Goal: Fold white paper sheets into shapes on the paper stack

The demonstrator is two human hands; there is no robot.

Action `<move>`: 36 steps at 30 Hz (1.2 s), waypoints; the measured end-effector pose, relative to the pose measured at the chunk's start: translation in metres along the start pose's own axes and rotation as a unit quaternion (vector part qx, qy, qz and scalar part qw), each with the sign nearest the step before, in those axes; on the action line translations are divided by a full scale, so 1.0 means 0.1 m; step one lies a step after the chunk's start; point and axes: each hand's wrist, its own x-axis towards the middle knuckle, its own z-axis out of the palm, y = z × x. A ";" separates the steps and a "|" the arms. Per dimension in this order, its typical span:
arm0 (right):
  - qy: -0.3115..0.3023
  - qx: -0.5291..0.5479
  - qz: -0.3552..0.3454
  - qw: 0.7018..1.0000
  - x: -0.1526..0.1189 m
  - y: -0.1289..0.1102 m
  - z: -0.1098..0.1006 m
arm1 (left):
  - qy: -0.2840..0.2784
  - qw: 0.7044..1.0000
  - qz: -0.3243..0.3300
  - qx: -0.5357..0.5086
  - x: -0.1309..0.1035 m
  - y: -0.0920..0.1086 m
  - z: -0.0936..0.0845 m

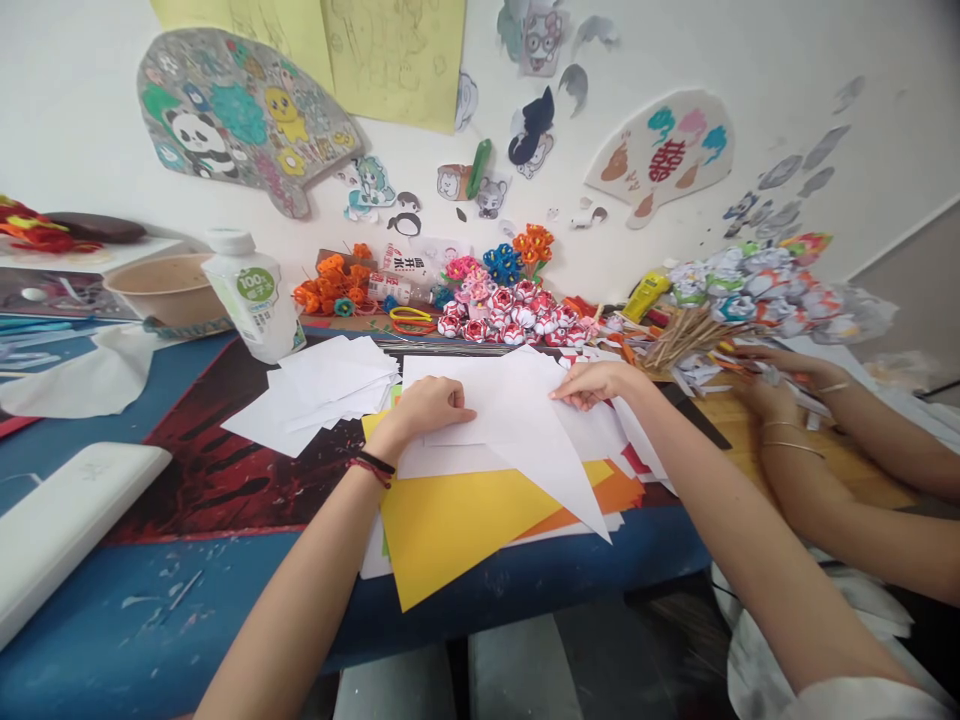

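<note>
A white sheet of paper (525, 425) lies in front of me, one pointed corner hanging toward the table edge. My right hand (596, 384) pinches its right side between thumb and fingers. With fingers curled, my left hand (429, 410) grips white paper at the left part of the pile; how many layers it holds is hidden. Beneath are a large yellow sheet (457, 535) and some orange paper (561, 516). To the left of my left hand, loose white paper pieces (319, 390) are heaped.
A white bottle (251, 295) and a brown bowl (161, 285) stand at the back left. Red-and-white paper flowers (517, 312) line the wall. A white power bank-like block (82, 520) lies left. At right, another person's hands (784, 390) work near thin sticks (686, 340).
</note>
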 end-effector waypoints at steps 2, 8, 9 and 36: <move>-0.005 0.004 -0.008 1.000 0.00 0.01 -0.01 | -0.002 1.000 -0.001 -0.005 0.00 0.00 0.00; -0.012 0.015 -0.040 0.999 -0.02 0.11 -0.03 | -0.007 1.000 0.002 -0.010 0.01 -0.01 -0.01; -0.019 0.015 -0.047 0.999 -0.03 0.12 -0.03 | -0.007 1.000 0.002 -0.010 0.01 -0.01 -0.01; -0.058 -0.074 -0.109 0.990 0.21 -1.08 0.83 | -0.006 0.999 0.009 -0.050 0.01 -0.04 -0.01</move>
